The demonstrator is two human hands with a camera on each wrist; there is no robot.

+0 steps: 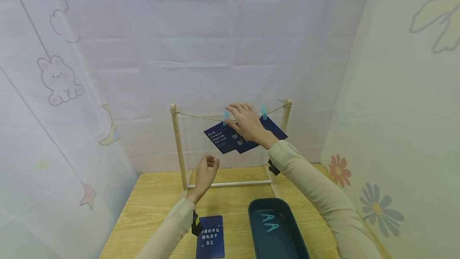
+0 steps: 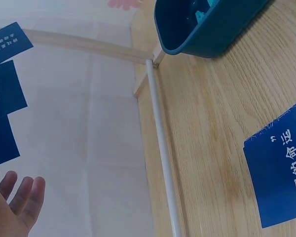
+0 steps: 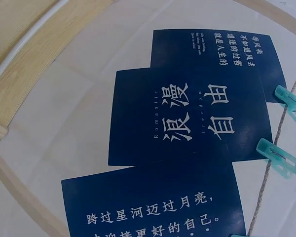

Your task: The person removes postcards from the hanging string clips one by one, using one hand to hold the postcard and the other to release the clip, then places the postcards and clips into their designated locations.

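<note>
Three dark blue printed cards hang overlapping on a brown twine line (image 1: 195,116) with pale teal plastic clips, strung on a light wooden frame (image 1: 177,147) near the back edge of the wood-grain table (image 1: 154,195). The left card (image 3: 212,52) starts 等风来, 不如追风去. The middle card (image 3: 193,113) says 浪漫 / 自由, with "Romantic" and "Freedom" in tiny letters. The right card (image 3: 153,190) reads 跨过星河迈过月亮, next line ends 更好的自己.

Right hand (image 1: 248,122) is up at the line, thumb and fingers apart, fingertips right by the tail of the middle clip (image 3: 276,154). Can't tell if they touch it. Left hand (image 1: 205,175) is lower, in front of the frame, fingers loosely bent, holding nothing.

Down on the table, in front of the frame, there's a dark blue card pile (image 1: 210,237), top one reading 所谓的命运 and ending 自己. Right of it sits a dark teal rectangular tray (image 1: 278,247) with two light blue clips (image 1: 270,227) inside.
</note>
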